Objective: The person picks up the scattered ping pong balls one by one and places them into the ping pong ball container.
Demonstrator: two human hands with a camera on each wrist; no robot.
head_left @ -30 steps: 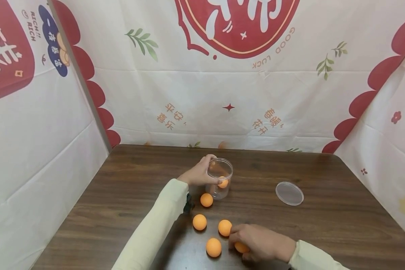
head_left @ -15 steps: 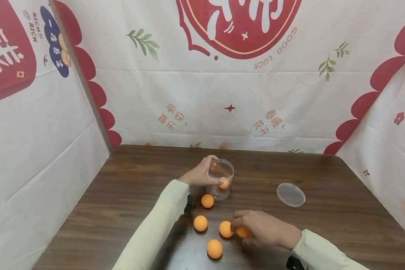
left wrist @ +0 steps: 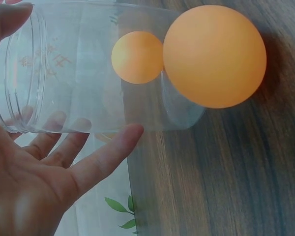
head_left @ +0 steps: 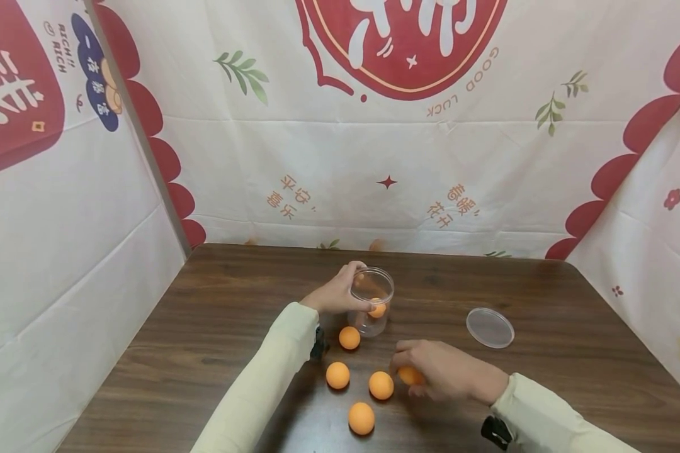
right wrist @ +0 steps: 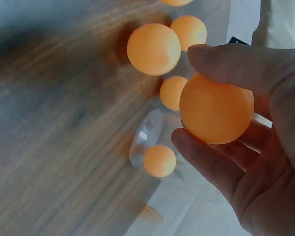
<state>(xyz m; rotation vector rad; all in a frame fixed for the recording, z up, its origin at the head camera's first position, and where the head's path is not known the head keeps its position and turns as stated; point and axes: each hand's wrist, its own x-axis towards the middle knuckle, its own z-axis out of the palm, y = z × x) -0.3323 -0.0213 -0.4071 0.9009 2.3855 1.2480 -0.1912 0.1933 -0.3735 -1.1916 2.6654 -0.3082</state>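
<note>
My left hand (head_left: 334,294) grips a clear plastic jar (head_left: 369,327) near its rim, thumb and fingers on opposite sides. The jar stands uncovered on the table, and one orange ping-pong ball (left wrist: 137,57) shows inside it. Between the thumb and fingers of my right hand (head_left: 443,370) is another orange ping-pong ball (right wrist: 216,109), lifted off the tabletop. Several loose balls lie between my hands: one (head_left: 349,338) close by the jar, one (head_left: 337,375) below that, one (head_left: 381,385) just left of my right hand, and one (head_left: 361,418) nearest me.
A round clear lid (head_left: 490,328) lies flat on the dark wooden table (head_left: 215,340), to the right of the jar. Printed white cloth (head_left: 317,151) hangs behind the table and along both sides.
My right hand has risen and moved slightly away from me, carrying the ball off the table. My left hand and the jar have stayed in place.
</note>
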